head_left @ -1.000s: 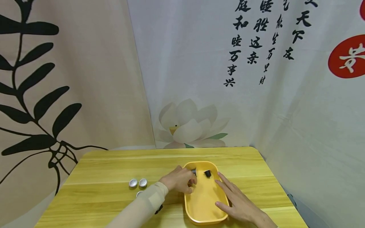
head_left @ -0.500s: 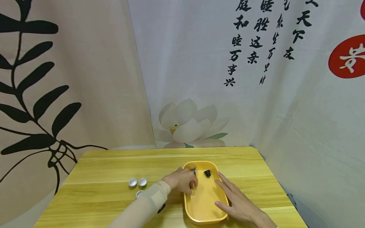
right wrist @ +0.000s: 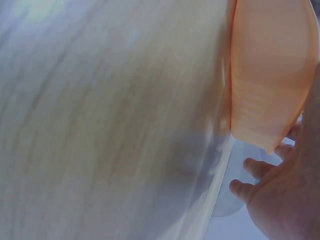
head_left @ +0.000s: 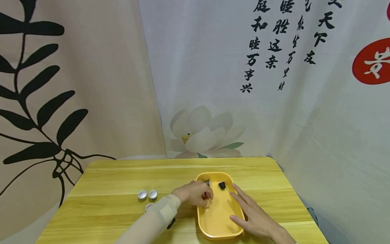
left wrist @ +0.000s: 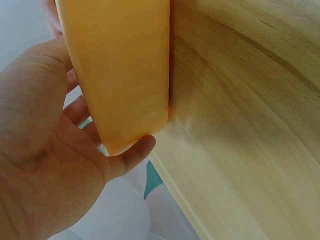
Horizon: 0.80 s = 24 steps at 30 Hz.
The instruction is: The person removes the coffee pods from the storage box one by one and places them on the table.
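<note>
My left hand (head_left: pixel 196 194) reaches over the left rim of the yellow tray (head_left: pixel 220 234), its fingers curled inside. At its fingertips it pinches a small, pale, see-through thing (head_left: pixel 208 203), mostly hidden by the fingers. In the left wrist view, the hand (left wrist: pixel 55 135) wraps over the tray's side wall (left wrist: pixel 122 70). My right hand (head_left: pixel 254 215) rests along the right rim with fingers spread and straight; the right wrist view shows its fingers beside the outer wall (right wrist: pixel 272 70). Toward the tray's far end lie a small black piece (head_left: pixel 222 185) and a dark, silvery piece (head_left: pixel 208 183).
Several small round silver pieces (head_left: pixel 142 195) lie on the wooden table (head_left: pixel 115 210) left of the tray, one partly behind the left forearm. A black object (head_left: pixel 171 223) shows beneath that forearm. Printed curtains (head_left: pixel 213 84) hang behind the table's far edge.
My left fingers have shifted slightly to the right and inward within the tray, with the see-through thing at their tips. The right hand and tray stay put.
</note>
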{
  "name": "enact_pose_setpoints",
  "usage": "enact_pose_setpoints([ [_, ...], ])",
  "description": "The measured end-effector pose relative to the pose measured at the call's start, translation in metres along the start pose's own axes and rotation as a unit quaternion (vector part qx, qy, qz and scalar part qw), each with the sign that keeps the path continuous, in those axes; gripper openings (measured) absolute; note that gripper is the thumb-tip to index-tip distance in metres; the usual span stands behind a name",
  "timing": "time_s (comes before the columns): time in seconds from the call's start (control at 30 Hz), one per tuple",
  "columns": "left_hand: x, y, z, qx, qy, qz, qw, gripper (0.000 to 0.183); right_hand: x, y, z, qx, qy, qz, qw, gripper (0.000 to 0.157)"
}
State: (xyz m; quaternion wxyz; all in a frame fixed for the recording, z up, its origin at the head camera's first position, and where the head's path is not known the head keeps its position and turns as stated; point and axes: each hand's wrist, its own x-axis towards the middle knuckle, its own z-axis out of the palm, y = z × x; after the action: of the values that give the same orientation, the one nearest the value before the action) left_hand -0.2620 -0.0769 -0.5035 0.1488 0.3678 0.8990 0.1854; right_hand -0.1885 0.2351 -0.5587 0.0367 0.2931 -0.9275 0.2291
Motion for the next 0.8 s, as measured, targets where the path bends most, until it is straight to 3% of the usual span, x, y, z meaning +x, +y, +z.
enact_pose_setpoints([
  [0.57,-0.009,-0.006,-0.010,-0.015,0.068,0.070,0.9951,0.016,0.000,0.001,0.001,-0.003,0.007,-0.004,1.000,0.074],
  [0.8,-0.015,-0.011,-0.013,-0.024,0.119,0.086,0.9888,0.012,0.000,0.001,0.001,-0.001,0.002,-0.001,1.000,0.074],
])
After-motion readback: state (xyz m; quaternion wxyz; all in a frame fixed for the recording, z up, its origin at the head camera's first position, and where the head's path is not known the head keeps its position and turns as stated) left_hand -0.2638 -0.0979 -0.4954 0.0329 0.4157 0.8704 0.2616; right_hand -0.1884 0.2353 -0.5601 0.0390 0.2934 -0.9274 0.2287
